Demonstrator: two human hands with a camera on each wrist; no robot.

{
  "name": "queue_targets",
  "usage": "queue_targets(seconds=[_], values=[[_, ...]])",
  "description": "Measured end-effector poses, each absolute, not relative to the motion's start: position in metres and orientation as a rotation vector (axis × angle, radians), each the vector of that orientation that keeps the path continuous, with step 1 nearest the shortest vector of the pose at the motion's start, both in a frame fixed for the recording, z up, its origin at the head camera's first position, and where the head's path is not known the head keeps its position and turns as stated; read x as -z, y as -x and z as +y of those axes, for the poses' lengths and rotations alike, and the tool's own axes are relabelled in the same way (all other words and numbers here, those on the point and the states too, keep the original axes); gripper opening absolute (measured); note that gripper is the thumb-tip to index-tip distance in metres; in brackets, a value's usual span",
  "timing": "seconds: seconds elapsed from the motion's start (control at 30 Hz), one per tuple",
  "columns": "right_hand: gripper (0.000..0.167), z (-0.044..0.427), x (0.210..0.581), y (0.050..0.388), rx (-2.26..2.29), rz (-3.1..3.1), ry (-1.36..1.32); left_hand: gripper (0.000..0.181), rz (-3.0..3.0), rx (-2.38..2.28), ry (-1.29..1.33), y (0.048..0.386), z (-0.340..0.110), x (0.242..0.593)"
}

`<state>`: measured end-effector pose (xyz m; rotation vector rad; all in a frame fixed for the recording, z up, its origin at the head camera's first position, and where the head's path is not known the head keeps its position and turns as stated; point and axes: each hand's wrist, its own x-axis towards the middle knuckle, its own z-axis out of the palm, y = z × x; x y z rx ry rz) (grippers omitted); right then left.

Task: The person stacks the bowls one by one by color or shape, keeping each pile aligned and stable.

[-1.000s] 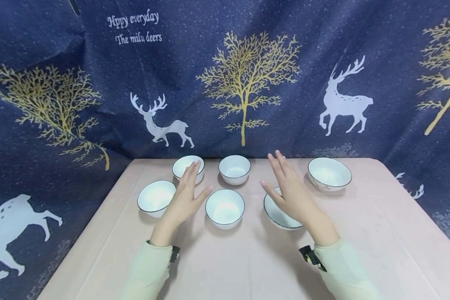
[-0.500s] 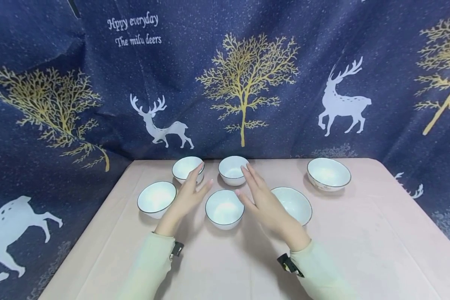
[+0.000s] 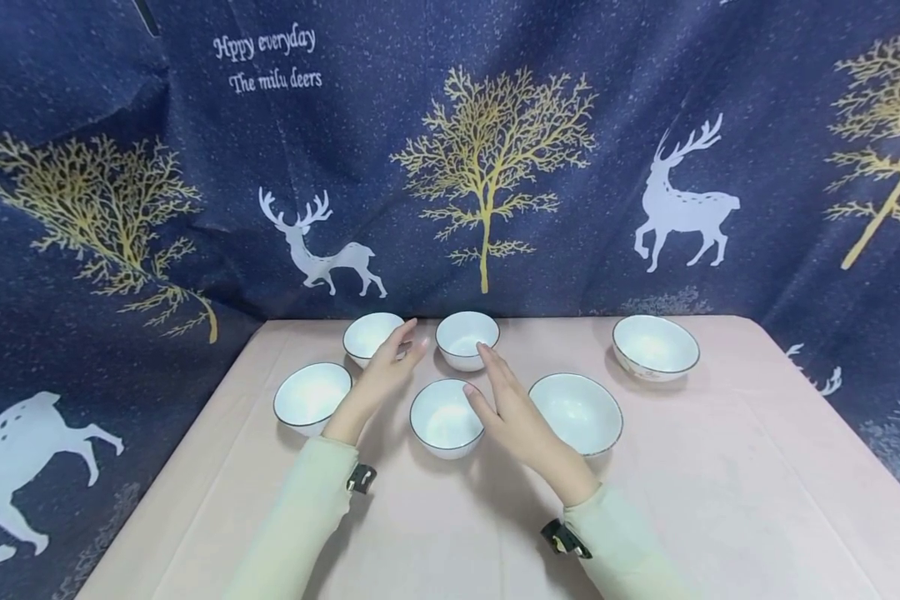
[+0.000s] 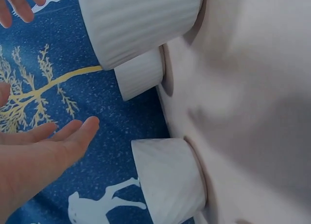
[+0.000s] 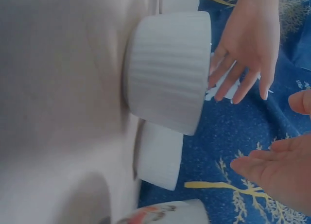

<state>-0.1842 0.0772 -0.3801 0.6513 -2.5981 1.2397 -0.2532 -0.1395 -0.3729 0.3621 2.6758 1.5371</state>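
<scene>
My left hand (image 3: 381, 375) is held above the table, fingers fairly straight and thumb apart, holding nothing. It hovers between the back left bowl (image 3: 370, 335) and the front middle bowl (image 3: 442, 417), and partly covers the front left bowl (image 3: 309, 396). My right hand (image 3: 516, 417), also holding nothing, has its fingers extended over the right edge of the front middle bowl, below the back middle bowl (image 3: 467, 337). Beside its wrist stands the wider front right bowl (image 3: 581, 408). The right wrist view shows both the right hand (image 5: 282, 170) and the left hand (image 5: 250, 44) clear of the ribbed bowl (image 5: 167, 71).
Another wide bowl (image 3: 656, 346) stands at the back right. All the bowls are white with dark rims, upright on a pale pink tablecloth (image 3: 435, 533). A dark blue curtain (image 3: 555, 275) printed with deer and trees hangs behind the table.
My right hand has moved left, from over the front right bowl to the front middle bowl's edge. My left hand has shifted slightly right. The bowls stay in place.
</scene>
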Motion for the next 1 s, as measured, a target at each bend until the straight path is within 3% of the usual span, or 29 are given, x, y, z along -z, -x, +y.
queue_targets(seconds=[1.0], values=[[0.063,0.066,0.41,0.182,-1.544,-2.7,-0.438,0.066,2.367,-1.596,-0.191,0.295,-0.123,0.393]])
